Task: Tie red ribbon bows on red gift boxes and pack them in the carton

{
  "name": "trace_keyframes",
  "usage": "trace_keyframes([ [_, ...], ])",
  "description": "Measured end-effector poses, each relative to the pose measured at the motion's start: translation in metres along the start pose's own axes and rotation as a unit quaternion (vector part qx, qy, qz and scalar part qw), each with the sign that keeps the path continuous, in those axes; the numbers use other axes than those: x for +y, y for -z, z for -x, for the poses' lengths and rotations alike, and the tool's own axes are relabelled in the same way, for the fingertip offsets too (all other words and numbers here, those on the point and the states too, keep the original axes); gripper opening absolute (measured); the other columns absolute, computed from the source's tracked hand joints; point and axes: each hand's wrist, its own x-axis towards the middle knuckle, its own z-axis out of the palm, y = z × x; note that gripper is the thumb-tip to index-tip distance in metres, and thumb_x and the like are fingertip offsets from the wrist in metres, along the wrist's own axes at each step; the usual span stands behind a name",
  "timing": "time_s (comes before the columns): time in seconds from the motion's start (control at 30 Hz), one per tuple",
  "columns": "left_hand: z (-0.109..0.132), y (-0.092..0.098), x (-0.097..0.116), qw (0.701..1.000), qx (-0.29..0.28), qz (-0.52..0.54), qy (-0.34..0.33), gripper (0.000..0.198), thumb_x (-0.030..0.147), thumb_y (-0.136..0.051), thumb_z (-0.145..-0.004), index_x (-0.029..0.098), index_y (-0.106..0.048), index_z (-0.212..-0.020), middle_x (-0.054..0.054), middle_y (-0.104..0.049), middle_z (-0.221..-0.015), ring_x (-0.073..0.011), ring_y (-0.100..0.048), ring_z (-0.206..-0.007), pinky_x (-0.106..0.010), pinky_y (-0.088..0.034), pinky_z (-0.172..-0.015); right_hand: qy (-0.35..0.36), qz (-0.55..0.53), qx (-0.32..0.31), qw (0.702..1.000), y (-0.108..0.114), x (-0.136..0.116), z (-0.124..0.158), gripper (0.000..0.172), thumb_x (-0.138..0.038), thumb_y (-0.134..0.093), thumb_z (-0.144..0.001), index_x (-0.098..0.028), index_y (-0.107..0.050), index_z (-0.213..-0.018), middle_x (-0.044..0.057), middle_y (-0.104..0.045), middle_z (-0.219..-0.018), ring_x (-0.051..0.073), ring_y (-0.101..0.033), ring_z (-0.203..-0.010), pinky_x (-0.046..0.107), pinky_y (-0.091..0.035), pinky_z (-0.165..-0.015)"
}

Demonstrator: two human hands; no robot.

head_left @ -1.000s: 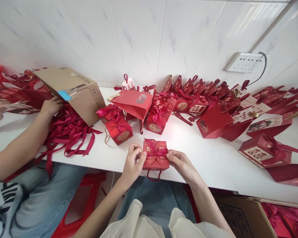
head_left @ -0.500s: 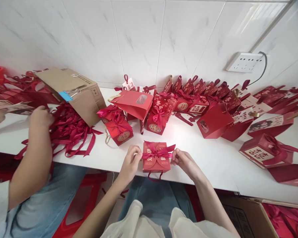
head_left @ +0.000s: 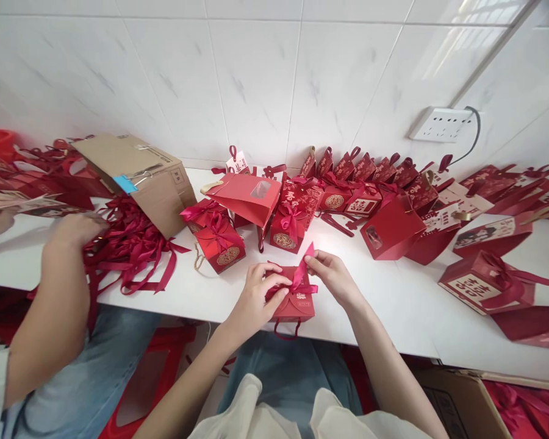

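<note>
A small red gift box (head_left: 297,310) with gold lettering lies at the table's front edge, its cord handle hanging toward me. A magenta ribbon (head_left: 299,278) is tied in a bow over its top flaps. My left hand (head_left: 260,299) reaches over the box's left side, fingers closed on the bow near its knot. Between the thumb and fingers of my right hand (head_left: 330,272) is one ribbon end, pulled up and away from the far right corner of the box. The left part of the bow is hidden behind my left fingers.
Several red gift boxes (head_left: 220,244) stand behind, with more along the wall and at the right. A cardboard box (head_left: 165,189) and a ribbon pile (head_left: 132,244) are at left, where a co-worker's hand (head_left: 75,231) touches the ribbons. A socket strip (head_left: 439,125) hangs on the wall.
My left hand has moved right, onto the bow's middle. My right hand has lifted a ribbon end up and away from me. The co-worker's hand has reached onto the ribbon pile.
</note>
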Motion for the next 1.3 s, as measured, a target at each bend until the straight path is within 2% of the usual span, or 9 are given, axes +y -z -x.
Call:
trace_keyframes([
  [0.2, 0.000, 0.003, 0.001, 0.999, -0.038, -0.024, -0.010, 0.027, 0.019, -0.047, -0.090, 0.026, -0.064, -0.110, -0.007, -0.050, -0.114, -0.0226, -0.044, -0.113, -0.042, -0.040, -0.101, -0.031, 0.071, -0.059, 0.995, -0.005, -0.006, -0.034, 0.036, -0.049, -0.071, -0.059, -0.016, -0.058, -0.058, -0.003, -0.048, -0.055, 0.010, -0.039, -0.054, 0.026, -0.032, -0.055],
  [0.3, 0.000, 0.003, 0.001, 0.999, -0.045, -0.027, -0.001, 0.028, 0.020, -0.046, -0.090, 0.024, -0.063, -0.112, -0.008, -0.049, -0.115, -0.0228, -0.043, -0.113, -0.043, -0.040, -0.102, -0.040, 0.110, -0.014, 0.993, -0.001, 0.001, -0.034, 0.036, -0.049, -0.070, -0.059, -0.015, -0.060, -0.066, -0.001, -0.053, -0.060, 0.012, -0.043, -0.058, 0.027, -0.033, -0.057],
  [0.43, 0.001, 0.003, -0.002, 0.999, -0.033, 0.005, 0.002, 0.028, 0.023, -0.048, -0.089, 0.026, -0.061, -0.114, -0.007, -0.050, -0.116, -0.0221, -0.044, -0.114, -0.040, -0.039, -0.102, -0.032, 0.144, 0.093, 0.985, 0.012, 0.007, -0.003, 0.042, -0.061, -0.054, -0.073, -0.019, -0.053, -0.073, -0.003, -0.046, -0.060, 0.012, -0.038, -0.056, 0.027, -0.030, -0.056],
  [0.6, 0.006, 0.003, -0.012, 0.989, 0.098, 0.080, 0.071, 0.027, 0.031, -0.052, -0.084, 0.021, -0.054, -0.109, -0.008, -0.052, -0.109, -0.0204, -0.050, -0.101, -0.033, -0.043, -0.085, -0.023, 0.195, 0.035, 0.980, 0.009, 0.006, 0.045, 0.053, -0.066, -0.038, -0.082, -0.019, -0.043, -0.058, -0.003, -0.035, -0.053, 0.012, -0.033, -0.053, 0.027, -0.026, -0.053],
  [0.67, 0.008, 0.004, -0.016, 0.979, 0.083, 0.118, 0.144, 0.018, 0.036, -0.049, -0.084, 0.019, -0.053, -0.086, -0.003, -0.054, -0.085, -0.0164, -0.051, -0.078, -0.028, -0.042, -0.070, -0.011, 0.188, 0.015, 0.982, 0.001, 0.006, 0.053, 0.053, -0.066, -0.039, -0.082, -0.020, -0.038, -0.057, -0.004, -0.033, -0.055, 0.011, -0.030, -0.054, 0.026, -0.024, -0.052],
  [0.73, 0.010, 0.005, -0.017, 0.966, 0.016, 0.160, 0.204, 0.029, 0.042, -0.044, -0.085, 0.019, -0.043, -0.066, 0.002, -0.044, -0.065, -0.0133, -0.044, -0.062, -0.026, -0.036, -0.060, 0.003, 0.178, 0.011, 0.984, -0.005, 0.008, 0.055, 0.053, -0.066, -0.041, -0.082, -0.020, -0.034, -0.057, -0.004, -0.030, -0.057, 0.011, -0.028, -0.055, 0.026, -0.023, -0.051],
  [0.83, 0.011, 0.005, -0.014, 0.946, -0.038, 0.206, 0.249, 0.039, 0.046, -0.044, -0.084, 0.019, -0.033, -0.058, 0.004, -0.034, -0.056, -0.0117, -0.035, -0.056, -0.025, -0.030, -0.055, 0.020, 0.147, 0.013, 0.989, -0.009, 0.012, 0.050, 0.052, -0.064, -0.045, -0.081, -0.021, -0.032, -0.056, -0.004, -0.028, -0.057, 0.010, -0.025, -0.054, 0.025, -0.022, -0.050],
  [1.13, 0.014, -0.005, -0.022, 0.930, -0.014, 0.286, 0.230, 0.037, 0.046, -0.045, -0.085, 0.019, -0.035, -0.062, 0.004, -0.034, -0.061, -0.0104, -0.034, -0.056, -0.023, -0.032, -0.054, -0.008, -0.054, 0.007, 0.998, -0.009, 0.030, 0.042, 0.048, -0.055, -0.056, -0.077, -0.021, -0.034, -0.052, -0.005, -0.027, -0.053, 0.010, -0.021, -0.051, 0.027, -0.019, -0.050],
  [1.3, 0.015, -0.010, -0.026, 0.930, -0.001, 0.298, 0.214, 0.035, 0.044, -0.043, -0.087, 0.019, -0.034, -0.063, 0.004, -0.033, -0.063, -0.0102, -0.033, -0.057, -0.022, -0.031, -0.055, -0.012, -0.089, 0.023, 0.996, -0.014, 0.040, 0.042, 0.048, -0.054, -0.057, -0.075, -0.021, -0.032, -0.051, -0.005, -0.026, -0.053, 0.010, -0.021, -0.051, 0.027, -0.019, -0.050],
])
